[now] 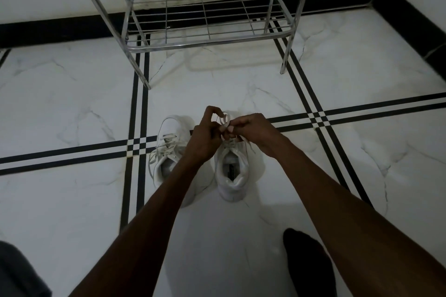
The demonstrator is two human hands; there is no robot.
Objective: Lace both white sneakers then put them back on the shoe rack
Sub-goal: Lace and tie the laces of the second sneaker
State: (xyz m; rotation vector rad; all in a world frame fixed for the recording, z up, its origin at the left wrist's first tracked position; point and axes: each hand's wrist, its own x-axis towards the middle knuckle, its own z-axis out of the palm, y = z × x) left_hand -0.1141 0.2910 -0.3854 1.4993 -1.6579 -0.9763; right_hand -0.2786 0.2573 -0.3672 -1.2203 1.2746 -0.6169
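On floor | both hands [226, 132] pinch right sneaker [231, 171] lace [225, 119]

Rack [207, 41]: shiny chromed metal wire. Floor [72, 103]: glossy veined marble-look tile. Sneakers [231, 176]: matt white, possibly synthetic leather; flat cloth laces [166, 146].

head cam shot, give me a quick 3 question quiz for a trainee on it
1. True or false: both sneakers sit on the shoe rack.
2. Which sneaker are the left hand and right hand working on: A the left sneaker, B the right sneaker?
3. What are the fingers pinching?

Key: 1 false, both stand on the floor. 2 B. 3 the lace.
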